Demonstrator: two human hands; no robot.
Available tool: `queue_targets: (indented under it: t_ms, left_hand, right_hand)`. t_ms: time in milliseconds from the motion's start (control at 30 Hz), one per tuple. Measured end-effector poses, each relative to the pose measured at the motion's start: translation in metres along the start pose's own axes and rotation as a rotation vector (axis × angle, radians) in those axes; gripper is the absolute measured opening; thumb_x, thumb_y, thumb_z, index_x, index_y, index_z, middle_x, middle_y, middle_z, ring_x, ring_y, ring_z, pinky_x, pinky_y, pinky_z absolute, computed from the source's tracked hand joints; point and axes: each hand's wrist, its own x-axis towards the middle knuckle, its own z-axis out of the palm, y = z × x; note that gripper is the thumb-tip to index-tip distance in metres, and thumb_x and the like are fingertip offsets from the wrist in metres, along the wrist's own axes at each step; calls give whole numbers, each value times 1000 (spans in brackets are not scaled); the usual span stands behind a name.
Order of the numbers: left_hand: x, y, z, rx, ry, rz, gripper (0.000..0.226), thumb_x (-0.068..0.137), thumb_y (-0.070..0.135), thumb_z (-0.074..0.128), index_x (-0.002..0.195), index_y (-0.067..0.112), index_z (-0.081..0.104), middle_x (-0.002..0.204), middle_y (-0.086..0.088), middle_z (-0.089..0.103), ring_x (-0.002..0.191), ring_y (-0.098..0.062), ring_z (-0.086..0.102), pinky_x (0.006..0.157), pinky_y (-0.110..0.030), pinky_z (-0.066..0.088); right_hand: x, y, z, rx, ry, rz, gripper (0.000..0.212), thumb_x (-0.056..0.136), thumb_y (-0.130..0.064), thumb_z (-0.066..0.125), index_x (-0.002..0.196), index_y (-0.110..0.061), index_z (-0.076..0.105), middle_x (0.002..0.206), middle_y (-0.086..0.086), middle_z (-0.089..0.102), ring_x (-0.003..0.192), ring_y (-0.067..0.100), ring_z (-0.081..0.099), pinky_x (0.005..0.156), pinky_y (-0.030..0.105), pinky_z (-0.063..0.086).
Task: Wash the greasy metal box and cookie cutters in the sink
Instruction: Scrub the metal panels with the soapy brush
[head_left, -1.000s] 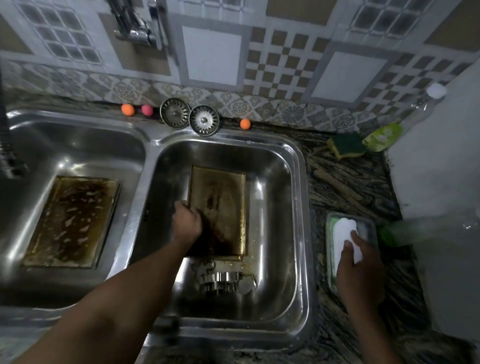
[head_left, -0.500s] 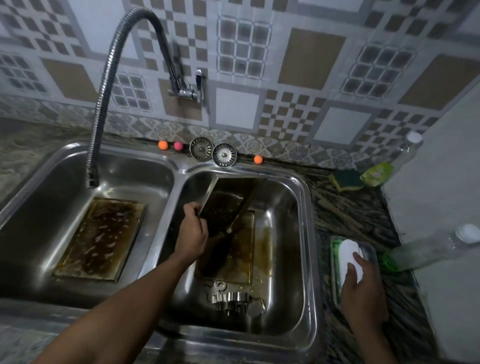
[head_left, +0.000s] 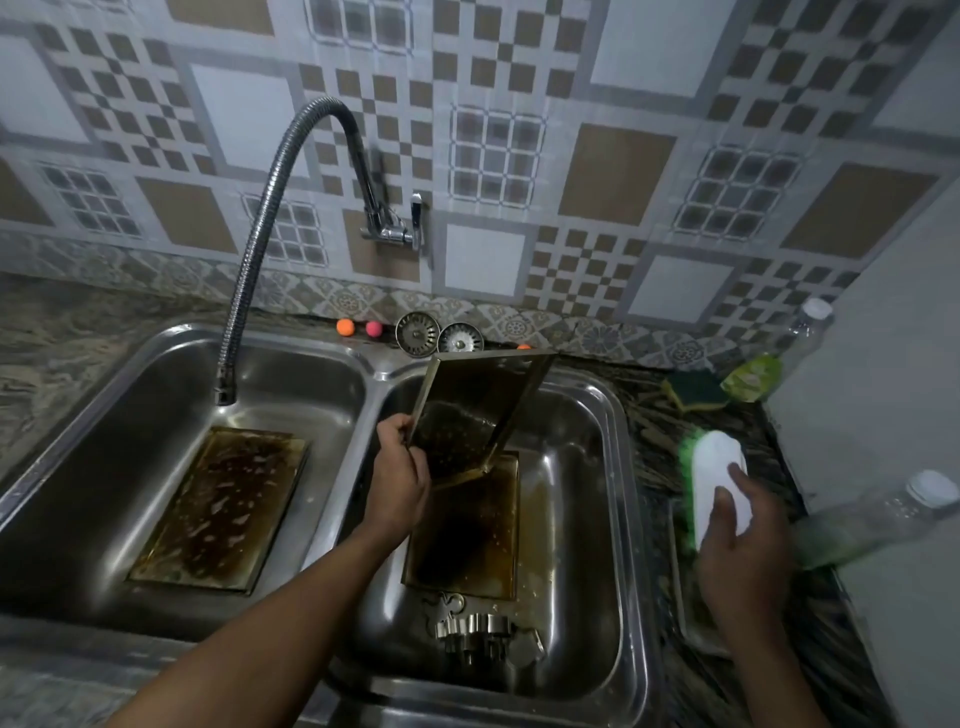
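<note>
- Head view, left hand (head_left: 397, 480): fingers and thumb curled round the left edge of the metal box (head_left: 467, 410), gripping it.
- Metal box: brown with grease, held tilted over the right basin of the sink (head_left: 631, 519), open face toward the camera, lower edge just above a flat greasy tray (head_left: 462, 525) on the basin floor.
- Cookie cutters (head_left: 483, 631): a metal cluster on the right basin floor, just in front of the flat tray.
- Right hand (head_left: 743, 540): over the counter to the right of the sink, fingers wrapped over the white back of a scrub brush (head_left: 714, 478) with green bristles.
- Left basin: a second greasy tray (head_left: 218, 506) lying flat, beneath the flexible tap (head_left: 270, 208).
- Back ledge: an orange ball (head_left: 345, 327), a pink ball (head_left: 373, 328), two drain strainers (head_left: 418, 335).
- Counter, right: a green sponge (head_left: 693, 392), a clear bottle (head_left: 872, 519) lying on its side.
</note>
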Motion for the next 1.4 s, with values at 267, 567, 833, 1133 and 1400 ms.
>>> queue_targets:
  t_ms: [267, 567, 833, 1133, 1400]
  left_hand:
    - [17, 9, -11, -27, 43, 154, 58, 97, -6, 38, 147, 21, 29, 144, 2, 48, 131, -2, 47, 107, -18, 40]
    - [13, -1, -12, -15, 0, 163, 55, 96, -6, 45, 146, 17, 43, 127, 9, 51, 118, 13, 46, 98, -2, 34]
    - [15, 0, -6, -53, 7, 148, 51, 97, 2, 54, 146, 15, 45, 132, 10, 53, 123, 10, 47, 100, -5, 35]
    - [17, 1, -8, -132, 80, 46, 47, 102, 10, 48, 148, 18, 40, 124, 31, 50, 119, 18, 46, 96, -3, 35]
    - [3, 7, -2, -199, -58, 41, 58, 98, 22, 53, 151, 28, 31, 143, 21, 46, 132, 5, 44, 105, -10, 36]
  right_hand:
    - [11, -80, 85, 218, -104, -165, 29, 98, -11, 53, 125, -12, 60, 126, -3, 56, 116, 6, 51, 92, 1, 34]
    - [10, -105, 174, 200, -292, -188, 35, 102, -26, 45, 136, -20, 52, 138, -6, 54, 127, 5, 47, 95, -3, 28]
    - [10, -133, 220, 184, -284, -120, 37, 100, -22, 50, 135, -14, 56, 134, 8, 57, 122, 21, 53, 94, 20, 39]
    - [-20, -102, 195, 143, -370, -349, 33, 98, -23, 55, 130, -22, 62, 92, -7, 58, 78, 4, 56, 67, 25, 50]
    - [21, -112, 206, 172, -285, -135, 32, 98, -19, 55, 128, -12, 62, 125, 7, 65, 114, 17, 60, 83, -5, 35]
